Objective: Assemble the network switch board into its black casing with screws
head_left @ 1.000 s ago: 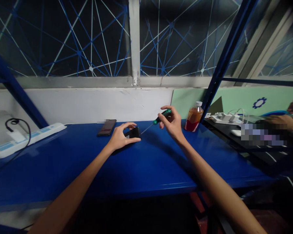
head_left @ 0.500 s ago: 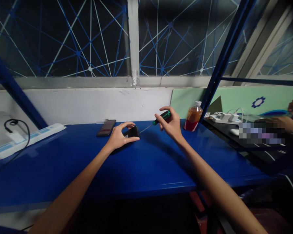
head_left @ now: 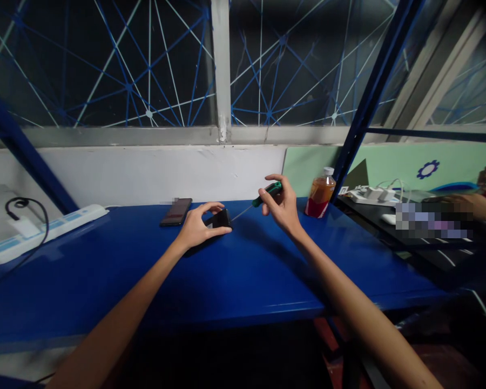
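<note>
Black box [head_left: 223, 219] is what I am watching from my end, on the blue surface [head_left: 243, 281], close to its far edge and roughly midway between the left and right ends. Both forearms come in over the near edge: the left forearm [head_left: 141, 294] slants up and rightward, the right forearm [head_left: 340, 281] slants up and leftward, its wrist raised clear of the surface.

My left hand [head_left: 194, 227] lies low, grasping the box from its left side, thumb along the near side and fingers curled over the far side. My right hand [head_left: 284, 208] is up off the surface, lightly grasping the dark green handle of a screwdriver [head_left: 263, 199], index finger arched above it. A bottle [head_left: 321, 194] stands to the right of that hand, by the far right corner; a phone [head_left: 176, 212] lies along the far edge, left of the box.

The box sits in the left hand's grip, down and to the left of the right hand. The thin shaft slopes down to the box's right end; its tip is too small for me to tell whether it is seated.

Against half a second ago, the right fingers have shifted slightly on the handle, while the left hand and box have kept their place.
</note>
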